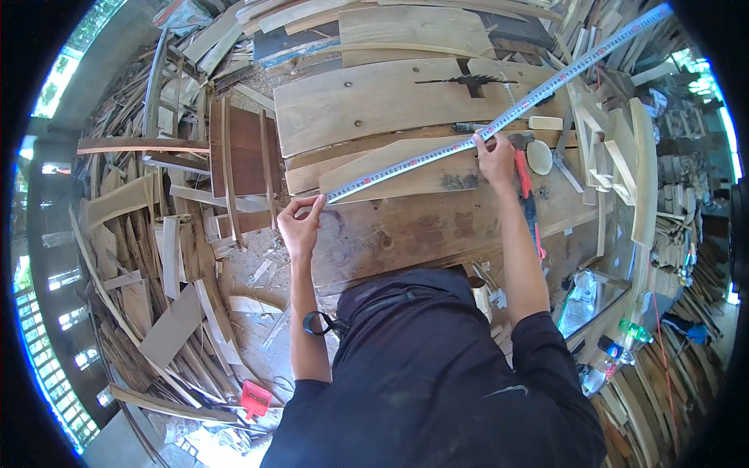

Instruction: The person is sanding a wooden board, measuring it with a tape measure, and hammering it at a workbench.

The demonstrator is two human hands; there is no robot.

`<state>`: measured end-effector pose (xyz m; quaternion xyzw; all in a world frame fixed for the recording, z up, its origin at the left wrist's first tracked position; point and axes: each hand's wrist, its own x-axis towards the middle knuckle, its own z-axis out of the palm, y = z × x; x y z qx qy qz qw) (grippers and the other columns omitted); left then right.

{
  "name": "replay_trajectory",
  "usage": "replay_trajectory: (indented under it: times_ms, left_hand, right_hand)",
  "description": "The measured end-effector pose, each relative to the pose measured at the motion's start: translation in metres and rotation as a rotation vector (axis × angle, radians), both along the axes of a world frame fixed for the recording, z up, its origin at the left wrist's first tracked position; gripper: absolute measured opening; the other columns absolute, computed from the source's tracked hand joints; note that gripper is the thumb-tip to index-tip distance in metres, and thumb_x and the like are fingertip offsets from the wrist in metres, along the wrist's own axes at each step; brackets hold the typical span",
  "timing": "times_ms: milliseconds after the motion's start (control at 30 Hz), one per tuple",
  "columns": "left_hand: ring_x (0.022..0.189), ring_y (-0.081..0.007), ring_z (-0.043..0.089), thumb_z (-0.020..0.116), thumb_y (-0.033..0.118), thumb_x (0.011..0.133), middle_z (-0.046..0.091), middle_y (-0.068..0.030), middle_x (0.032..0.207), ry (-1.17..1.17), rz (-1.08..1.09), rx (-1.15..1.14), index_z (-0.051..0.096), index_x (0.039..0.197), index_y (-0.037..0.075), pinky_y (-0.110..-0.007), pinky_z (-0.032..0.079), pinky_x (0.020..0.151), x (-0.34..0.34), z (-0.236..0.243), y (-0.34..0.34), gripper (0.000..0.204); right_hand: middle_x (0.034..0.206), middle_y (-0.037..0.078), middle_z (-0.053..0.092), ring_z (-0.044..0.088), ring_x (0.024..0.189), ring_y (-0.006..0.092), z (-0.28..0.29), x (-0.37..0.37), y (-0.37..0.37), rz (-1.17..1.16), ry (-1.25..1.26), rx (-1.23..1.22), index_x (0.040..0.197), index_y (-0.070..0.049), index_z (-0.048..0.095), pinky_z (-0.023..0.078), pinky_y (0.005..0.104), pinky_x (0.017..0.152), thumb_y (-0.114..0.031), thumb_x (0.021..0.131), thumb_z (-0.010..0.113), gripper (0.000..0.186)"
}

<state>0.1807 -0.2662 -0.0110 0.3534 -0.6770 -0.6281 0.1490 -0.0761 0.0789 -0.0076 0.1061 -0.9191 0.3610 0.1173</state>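
A white tape measure blade (421, 161) runs slantwise from lower left to upper right across the workbench (367, 261). My left hand (299, 226) pinches its near end at the left corner of a pale board (374, 173). My right hand (497, 162) grips the blade between thumb and fingers near the board's right end. Past that hand, the blade stretches on to the upper right; its case is not in sight. Under the tape, the pale board lies flat, with a slanted upper left edge and a dark smudge at its right end.
Right of my right hand lie a red-and-black-handled tool (525, 183), a pale oval piece (538, 157) and a small wooden block (544, 122). A dark pen-like stick (468, 126) rests beyond the tape. Scrap wood (140, 288) heaps up leftward, near a red dustpan (255, 398).
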Motion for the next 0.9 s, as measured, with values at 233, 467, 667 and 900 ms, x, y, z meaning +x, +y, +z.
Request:
replay_trajectory:
  times_ms: [233,467,667,900]
  left_hand:
    - [0.058,-0.0051,0.057,0.085,0.022,0.092,0.074,-0.0032,0.086,0.010,0.045,-0.072,0.077,0.098,-0.001,-0.023,0.045,0.051,-0.017,-0.001,-0.018,0.024]
    - [0.079,-0.0113,0.068,0.085,0.022,0.091,0.077,-0.0062,0.089,-0.081,-0.019,-0.101,0.080,0.098,-0.001,-0.028,0.055,0.074,-0.036,0.003,-0.020,0.025]
    - [0.073,-0.0084,0.061,0.085,0.023,0.091,0.076,-0.0045,0.089,-0.028,-0.064,-0.180,0.080,0.101,0.000,-0.026,0.048,0.067,-0.035,-0.013,-0.025,0.025]
    - [0.084,-0.0128,0.070,0.085,0.022,0.091,0.078,-0.0065,0.092,-0.040,-0.061,-0.133,0.080,0.100,-0.001,-0.030,0.057,0.079,-0.036,0.003,-0.019,0.025]
  right_hand:
    - [0.077,0.008,0.073,0.068,0.066,0.0189,0.019,0.035,0.002,-0.013,-0.058,-0.136,0.106,-0.005,0.078,0.053,0.0358,0.064,-0.026,0.096,0.076,0.023]
    - [0.076,0.003,0.070,0.062,0.065,0.0107,0.016,0.089,0.025,-0.132,-0.061,-0.174,0.106,-0.004,0.076,0.050,0.0303,0.062,-0.024,0.098,0.076,0.022]
    - [0.077,0.004,0.070,0.063,0.065,0.0133,0.009,0.109,0.029,-0.205,-0.137,-0.149,0.106,-0.005,0.076,0.051,0.0321,0.063,-0.026,0.098,0.075,0.023]
    - [0.078,0.005,0.071,0.063,0.064,0.0139,-0.001,0.110,0.031,-0.192,-0.070,-0.180,0.106,-0.005,0.076,0.051,0.0325,0.062,-0.026,0.098,0.075,0.022]
